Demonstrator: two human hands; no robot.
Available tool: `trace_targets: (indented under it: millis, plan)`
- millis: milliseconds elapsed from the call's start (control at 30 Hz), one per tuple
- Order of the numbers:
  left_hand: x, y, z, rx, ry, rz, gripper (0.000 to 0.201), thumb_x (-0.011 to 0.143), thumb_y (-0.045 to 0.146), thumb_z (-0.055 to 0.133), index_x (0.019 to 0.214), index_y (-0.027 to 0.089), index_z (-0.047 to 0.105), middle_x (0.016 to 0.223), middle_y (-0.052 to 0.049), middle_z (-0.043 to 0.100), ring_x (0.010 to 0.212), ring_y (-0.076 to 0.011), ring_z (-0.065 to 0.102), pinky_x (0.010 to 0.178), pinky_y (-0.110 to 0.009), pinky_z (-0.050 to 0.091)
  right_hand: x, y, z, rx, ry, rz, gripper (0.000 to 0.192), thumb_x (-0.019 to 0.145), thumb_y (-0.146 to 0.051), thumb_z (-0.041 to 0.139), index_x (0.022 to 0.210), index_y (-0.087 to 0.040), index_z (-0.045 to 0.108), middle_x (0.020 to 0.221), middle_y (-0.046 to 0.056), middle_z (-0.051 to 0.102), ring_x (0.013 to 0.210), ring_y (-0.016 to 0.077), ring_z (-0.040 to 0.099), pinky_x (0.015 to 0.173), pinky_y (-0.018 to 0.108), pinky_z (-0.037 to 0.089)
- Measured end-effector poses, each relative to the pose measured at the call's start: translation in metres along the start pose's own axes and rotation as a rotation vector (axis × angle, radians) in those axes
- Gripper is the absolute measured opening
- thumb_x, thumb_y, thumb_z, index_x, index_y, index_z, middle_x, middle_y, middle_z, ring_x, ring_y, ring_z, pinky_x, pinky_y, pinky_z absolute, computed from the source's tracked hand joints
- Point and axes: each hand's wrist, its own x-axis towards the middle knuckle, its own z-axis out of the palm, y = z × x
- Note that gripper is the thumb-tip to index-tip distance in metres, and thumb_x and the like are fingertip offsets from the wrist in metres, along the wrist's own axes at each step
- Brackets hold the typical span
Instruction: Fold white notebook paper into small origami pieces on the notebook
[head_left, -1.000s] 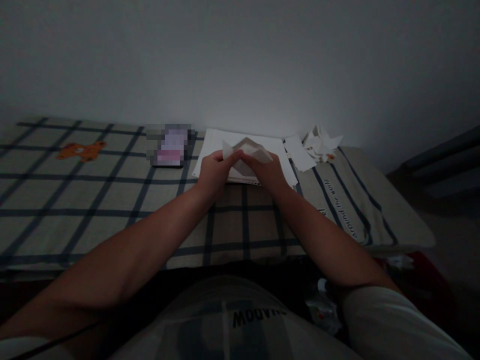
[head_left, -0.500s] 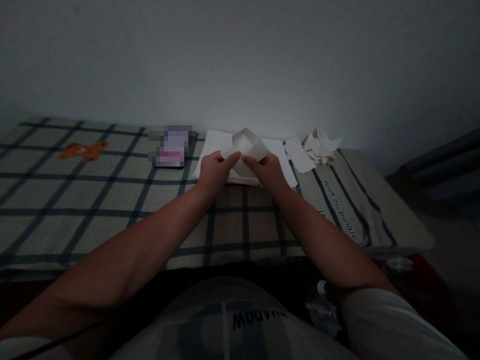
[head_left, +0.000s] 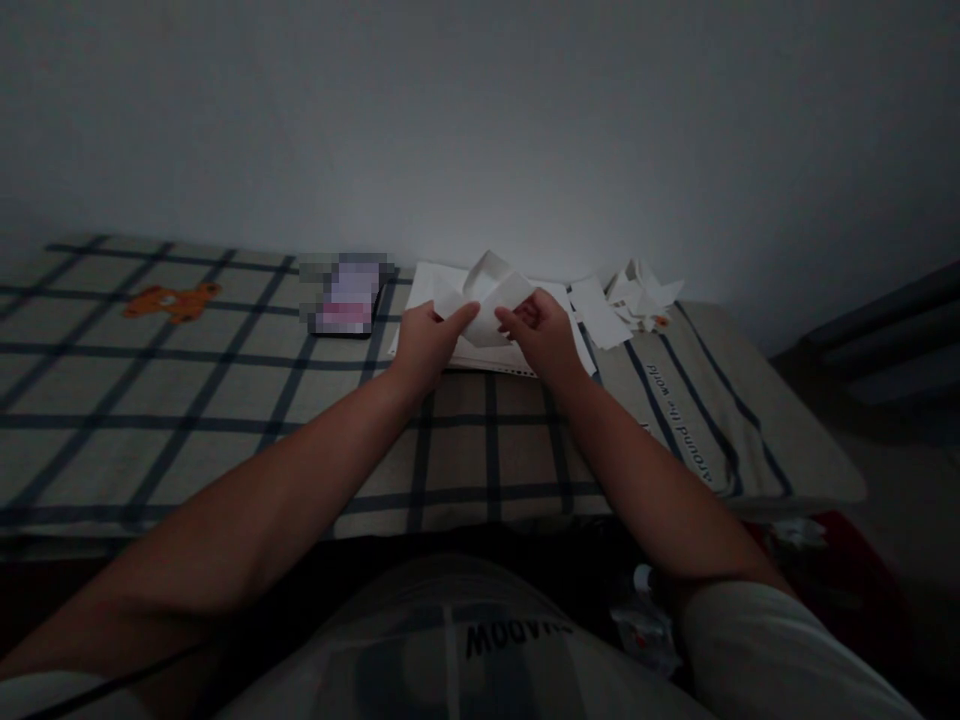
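Observation:
A piece of folded white paper (head_left: 491, 300) is held up in front of me, with creased, raised sides and an opening at its top. My left hand (head_left: 433, 335) pinches its left side, thumb on the near face. On the right, my right hand (head_left: 541, 325) has its thumb and curled fingers at the paper's right edge; its grip there is partly hidden. Beneath both hands lies a stack of white paper sheets (head_left: 420, 285) with a row of holes along the near edge.
A phone (head_left: 349, 295), partly pixelated, lies left of the sheets. Farther left is an orange bear shape (head_left: 171, 302). Paper strips (head_left: 600, 312) and crumpled folded paper (head_left: 641, 295) sit to the right. The checked cloth (head_left: 480, 450) covers the table against a wall. Below is a bottle (head_left: 646, 620).
My right hand has shifted slightly right, away from the left thumb, and its fingers now show curled at the paper's edge. The folded paper has tilted a little.

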Motion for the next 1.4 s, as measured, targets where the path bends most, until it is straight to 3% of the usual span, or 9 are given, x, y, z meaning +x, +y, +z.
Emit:
trace_targets:
  millis: [67, 133, 300, 367, 500, 700, 900, 1133, 1400]
  plan:
    - [0.002, 0.001, -0.003, 0.099, 0.003, 0.037, 0.035, 0.071, 0.051, 0.078, 0.072, 0.017, 0.070, 0.067, -0.002, 0.068, 0.064, -0.0166, 0.059, 0.058, -0.028, 0.042, 0.002, 0.003, -0.006, -0.090, 0.085, -0.133, 0.051, 0.089, -0.058, 0.069, 0.126, -0.024, 0.059, 0.104, 0.007, 0.069, 0.082, 0.0185, 0.067, 0.065, 0.031, 0.057]
    - [0.003, 0.001, -0.006, 0.186, -0.011, 0.063, 0.036, 0.072, 0.052, 0.077, 0.071, 0.016, 0.070, 0.065, -0.003, 0.067, 0.064, -0.0173, 0.059, 0.057, -0.028, 0.040, 0.005, 0.003, -0.013, -0.206, 0.138, -0.265, 0.051, 0.092, -0.058, 0.067, 0.132, -0.028, 0.057, 0.115, 0.009, 0.068, 0.090, 0.0209, 0.066, 0.066, 0.032, 0.058]
    - [0.005, 0.000, -0.006, 0.245, -0.028, 0.066, 0.037, 0.075, 0.053, 0.074, 0.070, 0.017, 0.068, 0.062, -0.001, 0.064, 0.062, -0.0173, 0.058, 0.055, -0.028, 0.037, 0.007, -0.002, -0.024, -0.337, 0.110, -0.437, 0.015, 0.094, -0.037, 0.066, 0.105, -0.027, 0.067, 0.106, 0.007, 0.065, 0.093, 0.0213, 0.063, 0.059, 0.030, 0.055]
    - [0.005, 0.002, -0.005, 0.257, -0.033, 0.061, 0.035, 0.076, 0.052, 0.074, 0.069, 0.018, 0.067, 0.060, -0.001, 0.063, 0.061, -0.0172, 0.058, 0.055, -0.028, 0.038, 0.007, -0.003, -0.024, -0.338, 0.126, -0.443, 0.007, 0.091, -0.029, 0.067, 0.096, -0.026, 0.065, 0.102, 0.006, 0.063, 0.092, 0.0205, 0.060, 0.056, 0.028, 0.052]
    - [0.003, 0.005, -0.005, 0.308, -0.054, 0.067, 0.036, 0.077, 0.050, 0.074, 0.063, 0.018, 0.063, 0.057, 0.000, 0.060, 0.058, -0.0160, 0.055, 0.053, -0.028, 0.035, 0.009, 0.000, -0.024, -0.346, 0.111, -0.438, 0.011, 0.085, -0.021, 0.069, 0.092, -0.024, 0.061, 0.098, 0.004, 0.060, 0.085, 0.0185, 0.056, 0.064, 0.032, 0.052]
    - [0.001, 0.004, -0.005, 0.330, -0.080, 0.092, 0.039, 0.078, 0.051, 0.075, 0.062, 0.018, 0.063, 0.058, 0.000, 0.061, 0.059, -0.0159, 0.054, 0.053, -0.028, 0.033, 0.013, 0.005, -0.028, -0.377, 0.074, -0.439, 0.012, 0.085, -0.024, 0.073, 0.086, -0.024, 0.061, 0.086, 0.001, 0.055, 0.081, 0.0182, 0.054, 0.077, 0.037, 0.052]
    - [0.001, 0.005, -0.005, 0.258, -0.055, 0.054, 0.037, 0.078, 0.050, 0.077, 0.064, 0.017, 0.067, 0.060, -0.001, 0.066, 0.060, -0.0160, 0.059, 0.053, -0.027, 0.037, 0.011, 0.008, -0.025, -0.366, 0.007, -0.482, 0.006, 0.089, -0.028, 0.072, 0.091, -0.023, 0.069, 0.091, 0.003, 0.058, 0.081, 0.0188, 0.055, 0.073, 0.036, 0.052]
    - [0.004, -0.004, 0.001, 0.114, -0.171, -0.054, 0.027, 0.077, 0.043, 0.079, 0.072, 0.016, 0.072, 0.067, -0.002, 0.072, 0.056, -0.0148, 0.064, 0.050, -0.024, 0.049, 0.011, 0.005, -0.026, -0.373, 0.071, -0.429, 0.005, 0.089, -0.028, 0.072, 0.088, -0.023, 0.070, 0.092, 0.004, 0.057, 0.082, 0.0194, 0.056, 0.070, 0.036, 0.053]
    - [0.002, 0.001, 0.002, 0.008, -0.173, -0.074, 0.023, 0.081, 0.034, 0.074, 0.068, 0.017, 0.066, 0.066, 0.001, 0.067, 0.057, -0.0106, 0.061, 0.054, -0.021, 0.054, 0.008, 0.005, -0.024, -0.380, 0.014, -0.535, 0.008, 0.086, -0.027, 0.076, 0.093, -0.025, 0.074, 0.103, 0.005, 0.056, 0.096, 0.0223, 0.058, 0.084, 0.042, 0.055]
